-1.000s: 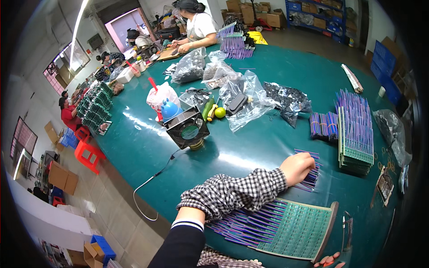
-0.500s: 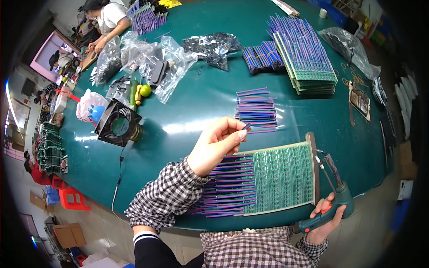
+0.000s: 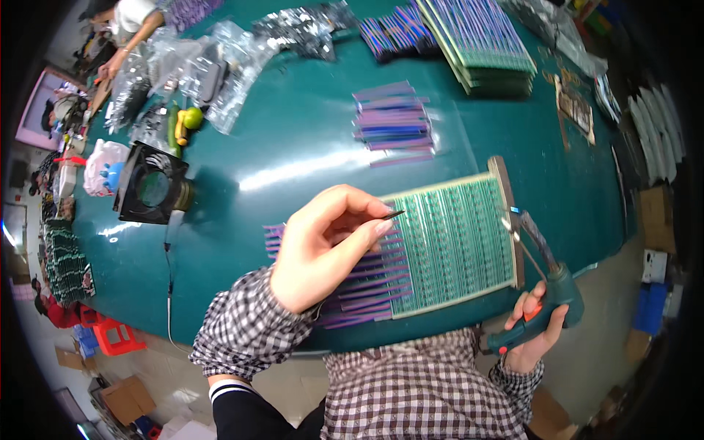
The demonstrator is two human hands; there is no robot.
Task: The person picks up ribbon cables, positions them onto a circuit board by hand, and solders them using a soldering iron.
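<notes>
My left hand (image 3: 312, 253) pinches a thin wire (image 3: 394, 215) between thumb and forefinger; only its dark end sticks out. The hand hovers over the top edge of a green circuit board panel (image 3: 458, 246). Rows of purple-blue wires (image 3: 367, 284) lie on the panel's left part, partly hidden by my hand. My right hand (image 3: 529, 352) wraps round the handle of a green soldering gun (image 3: 563, 297) with an orange trigger. Its metal tip points up beside the brown bar (image 3: 506, 220) at the panel's right edge. Beyond the panel lies a loose pile of purple-blue wires (image 3: 392, 125).
A black fan (image 3: 154, 183) with a cord stands at the left. Farther back are plastic bags (image 3: 235, 70), bundled wires (image 3: 396, 33) and a stack of wired boards (image 3: 491, 73). Across the table at the far left, another person's arm (image 3: 132, 48) reaches down.
My left hand has come from beside the wire pile to the panel's top edge, carrying the wire. The view has shifted, and the right hand still grips the soldering gun.
</notes>
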